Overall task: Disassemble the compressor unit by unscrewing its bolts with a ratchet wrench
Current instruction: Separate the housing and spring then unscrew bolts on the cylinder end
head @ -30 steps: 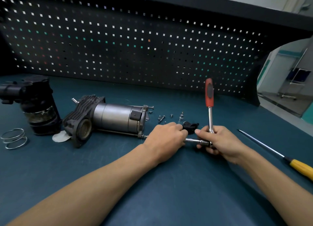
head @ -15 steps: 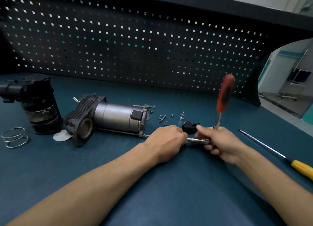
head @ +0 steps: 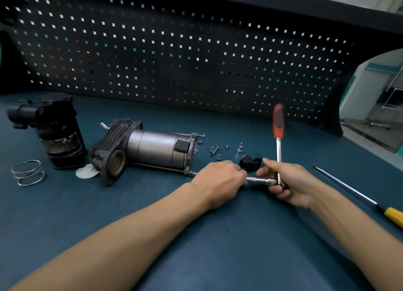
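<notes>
From the head camera, a grey metal cylindrical compressor unit with a black ribbed head [head: 152,151] lies on its side on the dark teal desk [head: 196,258], left of centre, its flanged end facing the hands. The left hand [head: 220,177] sits just off that flange, near its lower corner, with fingers curled down around the front of a knurled chrome extension bar [head: 259,180]; the bar's tip is hidden under the hand. The right hand [head: 287,181] grips the head of the ratchet wrench with a red-and-black handle [head: 278,125], where the bar joins it. The handle stands nearly upright above the knuckles and is slightly blurred.

Between the hands and a little behind them lies a small black plastic piece [head: 250,162]. Several loose bolts [head: 214,150] and a small silver socket bit [head: 239,149] lie beyond the flange. A yellow-handled screwdriver [head: 357,197] lies at the right. At the far left stand a black canister part [head: 54,133] and a coiled wire spring [head: 28,173], with a white disc [head: 86,173] beside the compressor head. A black pegboard [head: 174,51] backs the desk.
</notes>
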A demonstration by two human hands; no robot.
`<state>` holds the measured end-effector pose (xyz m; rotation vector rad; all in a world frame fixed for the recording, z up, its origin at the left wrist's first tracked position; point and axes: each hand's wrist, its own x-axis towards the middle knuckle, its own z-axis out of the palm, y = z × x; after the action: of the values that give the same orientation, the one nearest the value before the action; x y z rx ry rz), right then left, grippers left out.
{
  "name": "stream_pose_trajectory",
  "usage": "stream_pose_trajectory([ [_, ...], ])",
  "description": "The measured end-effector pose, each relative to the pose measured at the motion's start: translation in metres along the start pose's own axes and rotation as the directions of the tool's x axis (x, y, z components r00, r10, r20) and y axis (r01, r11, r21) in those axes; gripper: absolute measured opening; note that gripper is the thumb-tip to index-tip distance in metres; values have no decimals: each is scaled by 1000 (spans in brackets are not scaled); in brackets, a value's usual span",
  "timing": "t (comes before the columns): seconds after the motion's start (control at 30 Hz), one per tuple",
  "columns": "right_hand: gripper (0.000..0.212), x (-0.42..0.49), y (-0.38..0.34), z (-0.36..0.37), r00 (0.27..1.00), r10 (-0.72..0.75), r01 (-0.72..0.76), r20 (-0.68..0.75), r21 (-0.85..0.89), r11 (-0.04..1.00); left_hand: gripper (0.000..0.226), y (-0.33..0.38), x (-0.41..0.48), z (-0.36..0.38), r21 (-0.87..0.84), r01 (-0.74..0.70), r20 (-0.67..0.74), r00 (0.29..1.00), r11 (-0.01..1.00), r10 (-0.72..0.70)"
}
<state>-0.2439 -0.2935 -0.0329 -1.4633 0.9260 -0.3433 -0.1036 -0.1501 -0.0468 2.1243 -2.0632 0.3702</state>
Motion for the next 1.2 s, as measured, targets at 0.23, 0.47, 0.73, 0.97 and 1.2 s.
stream_pose_trajectory([
  [0.23,29,-2,12,-14,784,-577,608,228,-468,641,18,0,4,6,-21,9,-38,999,1000,-10],
  [0.47,47,2,6,-2,974,-227,220,-17,-175,960,22,-2,5,6,-47,6,-25,1000,999,-7],
  [0.73,35,-1,7,-2,970,-242,241,10,-138,961,27,-2,3,9,-52,-13,-58,998,999,10],
  [0.97,27,-10,11,-11,741,-593,671,316,-367,644,16,-3,6,11,-92,12,-10,1000,996,-13],
  [1.2,34,1,-2,1,998,65,-62,-12,171,983,24,0,4,7,-78,9,-64,998,997,-14],
])
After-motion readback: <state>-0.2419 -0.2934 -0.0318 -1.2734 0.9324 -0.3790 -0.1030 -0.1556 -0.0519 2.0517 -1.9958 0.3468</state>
